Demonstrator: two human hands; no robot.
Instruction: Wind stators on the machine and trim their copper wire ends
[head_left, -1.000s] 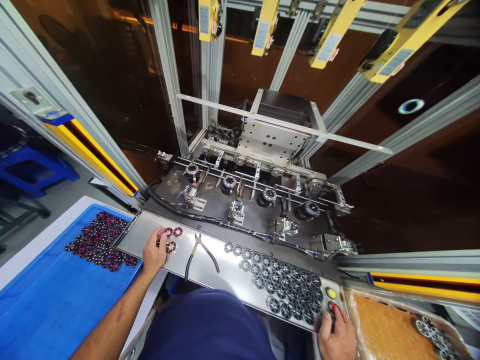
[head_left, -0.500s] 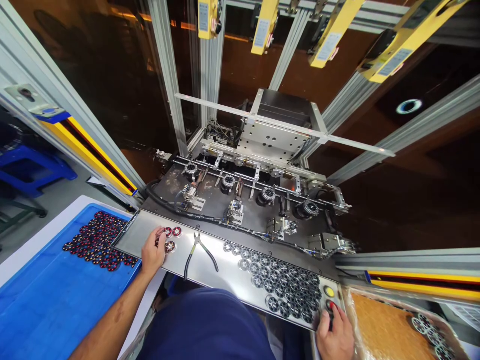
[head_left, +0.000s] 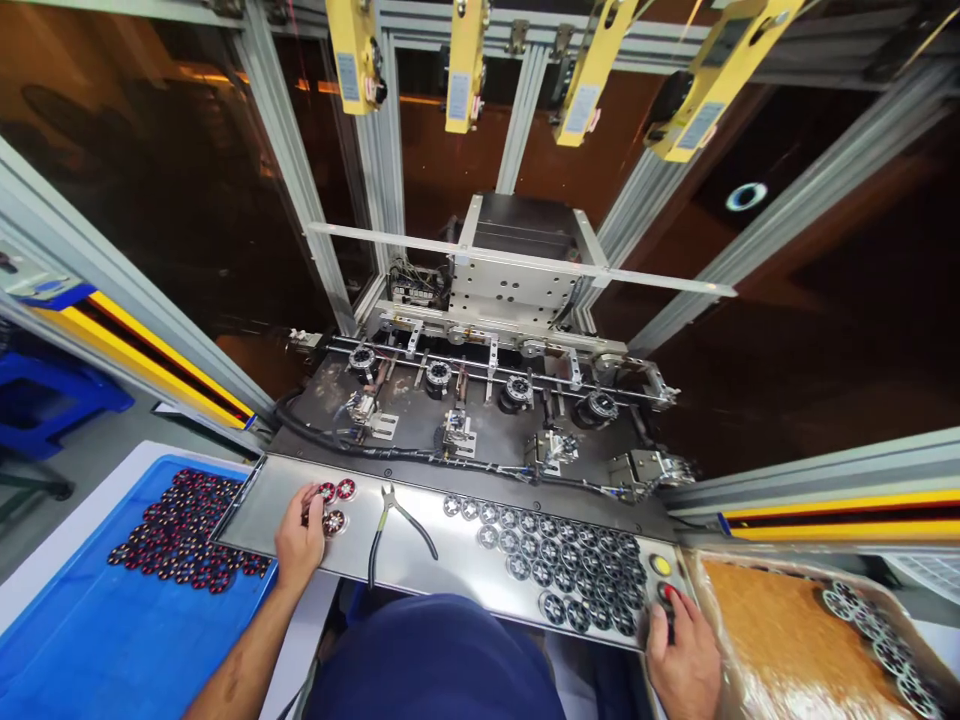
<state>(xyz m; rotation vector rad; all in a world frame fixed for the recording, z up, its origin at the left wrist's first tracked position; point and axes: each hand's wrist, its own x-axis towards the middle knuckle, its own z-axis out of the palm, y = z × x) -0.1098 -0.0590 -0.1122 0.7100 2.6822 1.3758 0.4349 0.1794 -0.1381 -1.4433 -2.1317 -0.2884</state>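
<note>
My left hand [head_left: 298,541] rests on the left end of the steel shelf [head_left: 420,560], fingers curled over small round red-wound parts [head_left: 336,505] lying there. My right hand [head_left: 682,660] sits at the shelf's right end with a finger on the red button [head_left: 667,593], just below a yellow button [head_left: 661,565]. Many bare grey round cores [head_left: 559,565] lie spread over the right half of the shelf. Black-handled cutting pliers [head_left: 394,525] lie between my hands.
A blue tray [head_left: 112,620] at the left holds several red-wound parts [head_left: 180,532]. Behind the shelf stands a machine bed with a row of round fixtures [head_left: 480,385] inside an aluminium frame. A tray with brown lining [head_left: 787,650] and grey cores is at the right.
The view has tilted and shifted a little. Both hands stay where they were, left on the red parts, right at the buttons.
</note>
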